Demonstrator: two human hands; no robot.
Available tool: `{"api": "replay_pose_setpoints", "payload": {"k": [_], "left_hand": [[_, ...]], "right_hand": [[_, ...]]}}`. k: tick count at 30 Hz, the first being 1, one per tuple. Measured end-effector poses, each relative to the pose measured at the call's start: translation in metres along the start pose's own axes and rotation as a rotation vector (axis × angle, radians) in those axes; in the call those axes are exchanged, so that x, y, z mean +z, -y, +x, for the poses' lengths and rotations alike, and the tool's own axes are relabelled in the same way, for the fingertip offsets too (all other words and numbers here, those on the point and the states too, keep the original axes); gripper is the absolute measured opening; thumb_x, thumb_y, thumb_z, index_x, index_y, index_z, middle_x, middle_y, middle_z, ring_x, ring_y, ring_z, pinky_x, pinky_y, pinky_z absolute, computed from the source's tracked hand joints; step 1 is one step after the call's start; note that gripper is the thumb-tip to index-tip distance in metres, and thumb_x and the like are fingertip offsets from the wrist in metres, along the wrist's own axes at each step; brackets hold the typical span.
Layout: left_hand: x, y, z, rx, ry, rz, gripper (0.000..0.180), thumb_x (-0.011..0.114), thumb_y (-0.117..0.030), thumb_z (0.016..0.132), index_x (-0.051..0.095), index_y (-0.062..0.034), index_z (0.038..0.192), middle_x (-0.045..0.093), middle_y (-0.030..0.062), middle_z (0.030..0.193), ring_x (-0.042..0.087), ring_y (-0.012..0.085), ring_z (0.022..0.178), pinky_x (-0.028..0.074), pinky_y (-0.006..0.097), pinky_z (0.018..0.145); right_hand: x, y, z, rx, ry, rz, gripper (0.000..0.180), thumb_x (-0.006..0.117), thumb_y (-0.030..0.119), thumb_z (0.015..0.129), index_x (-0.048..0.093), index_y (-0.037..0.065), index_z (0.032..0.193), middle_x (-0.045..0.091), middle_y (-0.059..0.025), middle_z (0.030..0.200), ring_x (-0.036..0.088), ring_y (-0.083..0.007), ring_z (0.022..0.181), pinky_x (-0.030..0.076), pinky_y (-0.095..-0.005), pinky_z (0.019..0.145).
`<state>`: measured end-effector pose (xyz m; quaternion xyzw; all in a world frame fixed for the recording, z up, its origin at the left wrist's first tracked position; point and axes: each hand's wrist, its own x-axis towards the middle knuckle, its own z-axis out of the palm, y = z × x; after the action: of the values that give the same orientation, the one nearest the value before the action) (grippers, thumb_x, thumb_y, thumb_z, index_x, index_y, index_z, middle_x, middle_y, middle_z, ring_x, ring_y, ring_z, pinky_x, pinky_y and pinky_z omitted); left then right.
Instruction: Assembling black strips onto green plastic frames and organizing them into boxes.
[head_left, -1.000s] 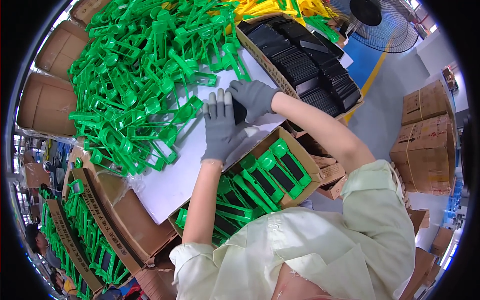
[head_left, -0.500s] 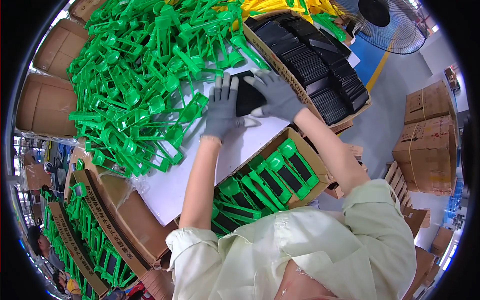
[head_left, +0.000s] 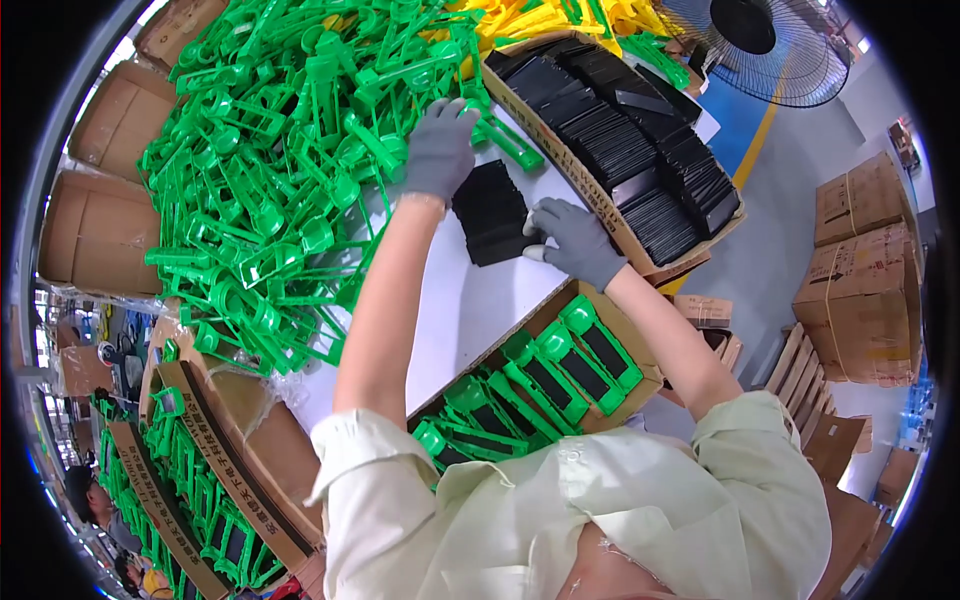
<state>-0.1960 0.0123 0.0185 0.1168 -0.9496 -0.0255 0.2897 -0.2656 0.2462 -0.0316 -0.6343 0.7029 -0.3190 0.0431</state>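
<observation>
A stack of thin black rectangular panels [head_left: 490, 215] lies slightly fanned on the white tabletop [head_left: 440, 310]. At its right edge my right hand [head_left: 578, 240], in a grey glove with pale fingertips, has its fingers and thumb closed on the border of a panel. My left hand [head_left: 438, 152], gloved the same way, is over the near edge of a heap of green plastic parts [head_left: 270, 150]. Its fingers bend downward, and their tips are hidden, so any grip there does not show.
Behind my right hand stands a carton [head_left: 600, 190] packed with black panels. Close to my body, another carton [head_left: 650, 375] holds green frames with black panels fitted. Yellow parts [head_left: 540, 22] lie at the back beside a fan [head_left: 750, 40]. More filled cartons [head_left: 235, 470] stand at left.
My left hand has left the black panels and moved up and left to the green heap. My right hand has shifted down to the panels' right edge, uncovering the stack.
</observation>
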Motion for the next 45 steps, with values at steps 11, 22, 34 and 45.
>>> {"api": "replay_pose_setpoints", "payload": {"k": [11,22,34,45], "left_hand": [[0.044,0.023,0.05,0.168,0.509,0.138,0.033,0.054,-0.024,0.076,0.064,-0.0156,0.106,0.058,0.0048,0.117,0.049,0.0237,0.118,0.04,0.037,0.096],[-0.009,0.04,0.021,0.291,0.402,0.229,0.033,0.065,-0.025,0.068,0.061,-0.0126,0.098,0.055,0.0067,0.097,0.053,0.0245,0.1,0.043,0.039,0.084],[-0.094,0.106,-0.09,0.156,0.36,0.32,0.018,0.061,-0.008,0.065,0.061,-0.0079,0.083,0.062,0.0108,0.098,0.051,0.0268,0.113,0.04,0.042,0.095],[-0.179,0.086,-0.152,-0.62,0.252,-0.309,0.051,0.055,0.0,0.074,0.06,-0.0153,0.122,0.066,0.0091,0.109,0.064,0.0169,0.088,0.051,0.026,0.076]], "right_hand": [[-0.005,-0.005,-0.002,0.019,-0.036,0.072,0.022,0.074,0.019,0.068,0.057,0.007,0.076,0.052,-0.004,0.083,0.055,-0.0215,0.078,0.046,-0.0337,0.067],[-0.003,-0.007,-0.005,0.109,0.067,0.072,0.022,0.072,0.027,0.071,0.059,0.012,0.079,0.054,-0.0027,0.09,0.055,-0.0224,0.087,0.047,-0.0368,0.073],[-0.006,-0.003,-0.002,0.128,0.068,0.186,0.022,0.073,0.014,0.071,0.058,0.005,0.084,0.052,-0.0046,0.085,0.056,-0.0184,0.077,0.046,-0.0293,0.068],[-0.006,-0.011,-0.003,0.16,0.15,0.365,0.018,0.07,0.013,0.074,0.057,0.003,0.083,0.052,-0.0049,0.088,0.055,-0.0164,0.083,0.044,-0.0263,0.072]]}}
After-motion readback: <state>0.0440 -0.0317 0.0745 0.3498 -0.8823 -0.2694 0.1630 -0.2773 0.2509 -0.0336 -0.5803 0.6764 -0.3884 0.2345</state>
